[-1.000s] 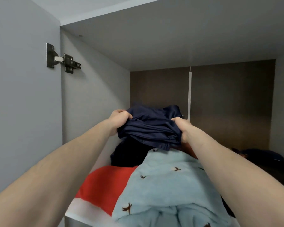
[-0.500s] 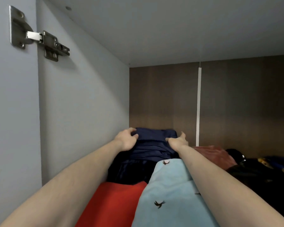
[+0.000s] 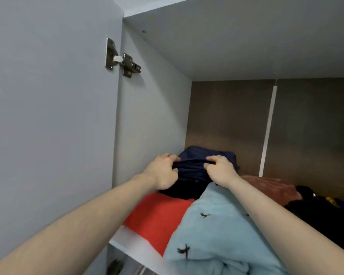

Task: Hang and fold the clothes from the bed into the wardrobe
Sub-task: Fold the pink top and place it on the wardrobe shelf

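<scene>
Presently, head view: folded navy garment (image 3: 205,165) sits centre frame, atop dark clothes at back-left of wardrobe shelf (image 3: 135,248). Left hand (image 3: 163,172) & right hand (image 3: 219,170) each pinch its near fold, fingers curled into cloth. Judged soft, light, slippery-ish; hold by both side edges so folds don't slump.

Soft, even light is coming from behind the camera, leaving the door (image 3: 48,116) pale and the back panel (image 3: 226,126) sitting dim; wide-angle distortion is bending the arms at the lower edges, and slight blur is softening the dark clothes (image 3: 326,215) at right
</scene>
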